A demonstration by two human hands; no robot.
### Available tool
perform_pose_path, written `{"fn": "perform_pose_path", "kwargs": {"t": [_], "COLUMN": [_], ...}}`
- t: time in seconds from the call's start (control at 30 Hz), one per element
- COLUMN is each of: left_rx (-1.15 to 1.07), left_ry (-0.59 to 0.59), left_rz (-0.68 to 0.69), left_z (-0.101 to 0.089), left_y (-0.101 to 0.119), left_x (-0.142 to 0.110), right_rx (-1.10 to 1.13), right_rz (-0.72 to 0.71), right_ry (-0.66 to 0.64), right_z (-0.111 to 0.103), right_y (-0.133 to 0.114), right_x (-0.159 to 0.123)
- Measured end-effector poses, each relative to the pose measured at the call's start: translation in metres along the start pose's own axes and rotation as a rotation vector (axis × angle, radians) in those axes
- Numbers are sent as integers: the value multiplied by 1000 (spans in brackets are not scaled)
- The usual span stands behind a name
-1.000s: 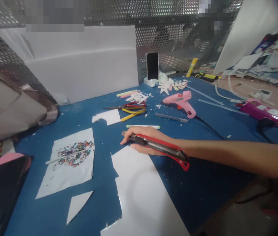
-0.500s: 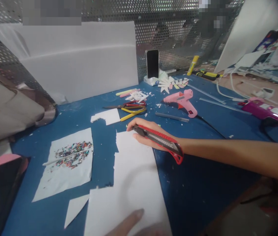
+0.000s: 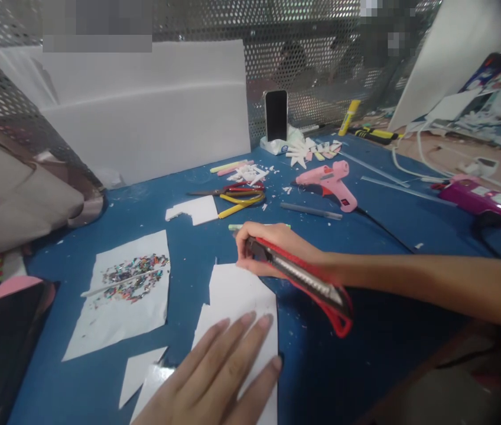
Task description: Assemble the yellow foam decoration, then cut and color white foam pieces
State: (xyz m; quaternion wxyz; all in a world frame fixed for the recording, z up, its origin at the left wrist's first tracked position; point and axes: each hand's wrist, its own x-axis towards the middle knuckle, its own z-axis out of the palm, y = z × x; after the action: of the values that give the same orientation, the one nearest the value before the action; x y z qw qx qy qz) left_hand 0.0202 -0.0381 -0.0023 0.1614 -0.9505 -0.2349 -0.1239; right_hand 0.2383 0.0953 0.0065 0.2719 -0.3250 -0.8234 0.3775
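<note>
Red utility knife [image 3: 304, 275] in closed right hand [image 3: 279, 241]
Open left hand [image 3: 221, 372] spans white board [image 3: 233, 289]; firm, flat pressure should steady it.

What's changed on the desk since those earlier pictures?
The left hand has come in and lies flat on the white board, whose near end has swung left. The right hand still holds the red cutter. The pink glue gun and phone stayed put.
</note>
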Motion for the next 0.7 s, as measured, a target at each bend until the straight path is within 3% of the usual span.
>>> {"fn": "perform_pose_path", "kwargs": {"t": [0.13, 0.37, 0.7], "left_rx": [94, 80, 86], "left_ry": [-95, -79, -51], "left_rz": [30, 30, 18], "left_z": [8, 15, 19], "left_y": [-4, -5, -7], "left_x": [-4, -10, -9], "right_rx": [85, 173, 121], "right_rz": [-26, -81, -143], "right_ry": [61, -170, -153], "right_z": [-7, 3, -1], "right_y": [1, 7, 14], "right_x": [0, -1, 1]}}
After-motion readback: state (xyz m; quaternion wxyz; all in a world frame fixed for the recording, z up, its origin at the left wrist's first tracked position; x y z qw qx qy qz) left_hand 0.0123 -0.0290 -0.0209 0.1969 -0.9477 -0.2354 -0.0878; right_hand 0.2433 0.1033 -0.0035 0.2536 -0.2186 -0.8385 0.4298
